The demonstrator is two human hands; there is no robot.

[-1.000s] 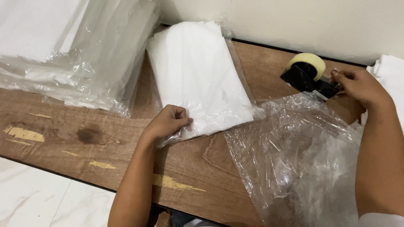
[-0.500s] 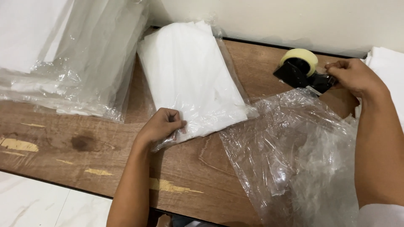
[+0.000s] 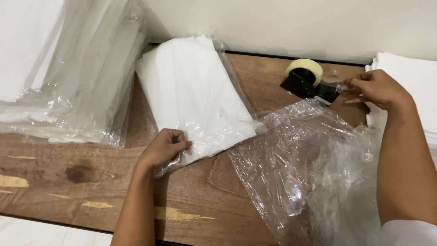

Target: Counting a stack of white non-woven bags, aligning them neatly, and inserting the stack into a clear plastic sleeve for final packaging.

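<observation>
Bagged white cloth pinned, tape being pulled.
Left hand (image 3: 165, 148) curled, pinching bagged white cloth (image 3: 195, 98) at its 7 o'clock corner; right hand (image 3: 375, 89) fingers pinch tape at black tape dispenser (image 3: 308, 82), 2 o'clock on wooden table (image 3: 191, 200).

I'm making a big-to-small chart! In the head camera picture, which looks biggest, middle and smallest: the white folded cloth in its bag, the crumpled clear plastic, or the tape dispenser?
1. Crumpled clear plastic, though it lies nearer the camera and runs off the picture.
2. White folded cloth in its bag, close in size, so this order is unsure.
3. Tape dispenser, clearly smallest.
</observation>
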